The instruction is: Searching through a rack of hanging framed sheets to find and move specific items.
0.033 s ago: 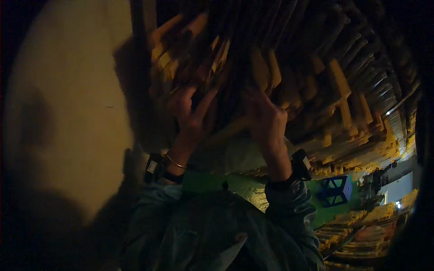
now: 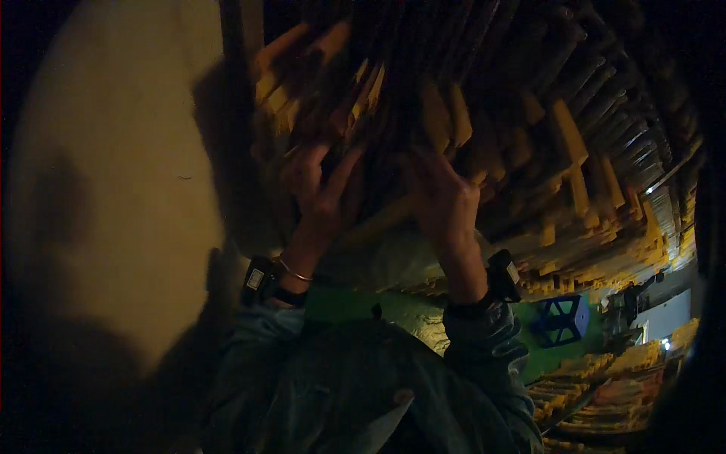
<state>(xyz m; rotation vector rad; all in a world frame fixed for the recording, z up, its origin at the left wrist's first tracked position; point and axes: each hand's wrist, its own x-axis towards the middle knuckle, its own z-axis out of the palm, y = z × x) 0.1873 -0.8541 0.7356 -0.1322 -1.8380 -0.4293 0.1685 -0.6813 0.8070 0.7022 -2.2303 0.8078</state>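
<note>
My left hand [image 2: 321,193] reaches up among dark, densely hung pieces, with thumb and fingers spread apart. Just above its fingertips are several yellowish flat pieces [image 2: 283,110], blurred and dim. To its right, my right hand [image 2: 448,200] has its fingers drawn together, tips pointing up and to the left into the dark. Whatever lies between those fingertips is too dark to name. Two tan flat pieces [image 2: 446,117] hang directly above the right hand. Each wrist wears a dark band with a small box, and the left also has a thin bangle [image 2: 295,270].
A pale wall or panel [image 2: 128,151] rises close on the left. More hanging rows of yellowish pieces [image 2: 571,144] curve away to the right. Below them stands a blue stool-like frame [image 2: 563,319] on a green floor [image 2: 340,303]. Further yellowish rows [image 2: 582,401] fill the lower right.
The fingers of my right hand have shifted very slightly left. My left hand stays in nearly the same place.
</note>
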